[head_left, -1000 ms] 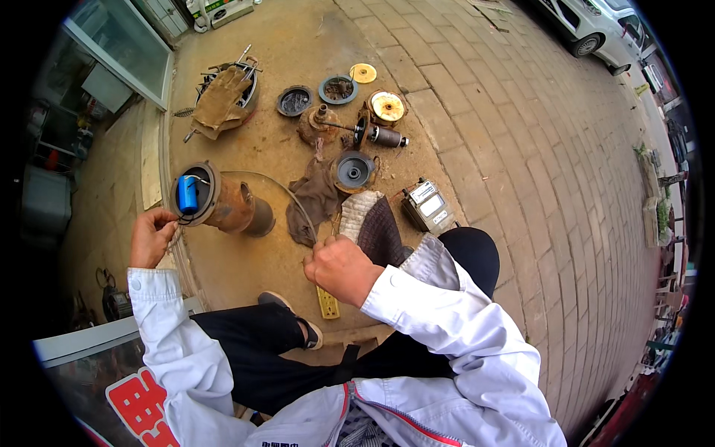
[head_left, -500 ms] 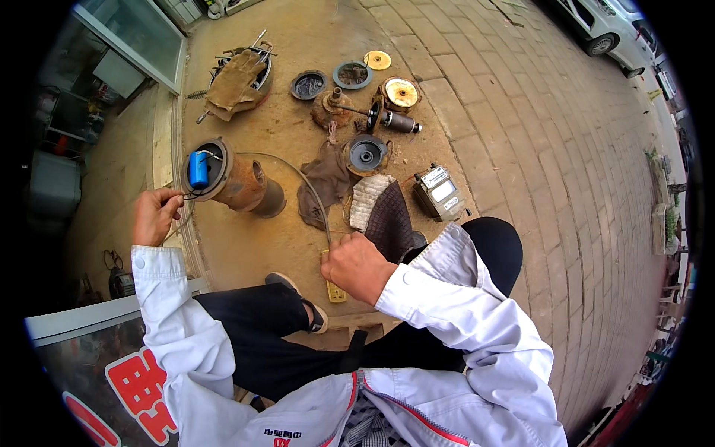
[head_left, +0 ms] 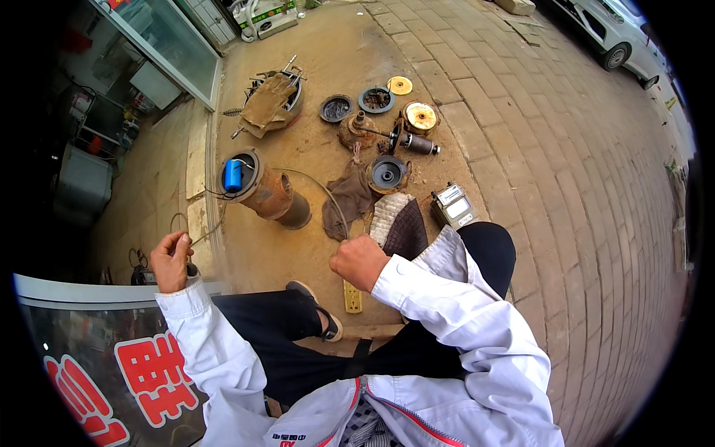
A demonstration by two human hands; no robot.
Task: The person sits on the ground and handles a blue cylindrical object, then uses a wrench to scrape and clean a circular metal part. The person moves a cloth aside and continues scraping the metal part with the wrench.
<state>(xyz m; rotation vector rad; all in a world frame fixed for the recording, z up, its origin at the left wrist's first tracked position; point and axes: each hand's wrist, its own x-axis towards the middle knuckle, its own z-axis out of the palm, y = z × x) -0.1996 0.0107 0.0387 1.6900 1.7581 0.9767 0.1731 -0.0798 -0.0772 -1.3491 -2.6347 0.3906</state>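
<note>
My left hand (head_left: 171, 261) is out to the left, thumb and fingers pinched on a dark cable (head_left: 207, 237). That cable runs toward a rusty motor housing (head_left: 275, 195), lying tilted with a blue cylindrical capacitor (head_left: 233, 175) in its open end. Behind the housing a grey-brown cable (head_left: 328, 194) arcs across to my right hand (head_left: 359, 262), which is closed in a fist around it. Just below that fist a yellow power strip (head_left: 352, 298) lies on the ground, partly covered by the hand. The cable's end inside my right fist is hidden.
Beyond the housing stands a tub of tools with a work glove (head_left: 268, 103) on top. Rusty pump parts (head_left: 357, 130), a rotor (head_left: 419, 144) and round covers (head_left: 376, 99) lie mid-ground. A brown rag (head_left: 348, 205), a quilted cloth (head_left: 398, 223) and a grey meter (head_left: 453, 206) are nearer.
My left hand has moved from beside the housing's open end toward me, with a length of cable now stretching between them. The right hand stays closed near the power strip; the view has shifted.
</note>
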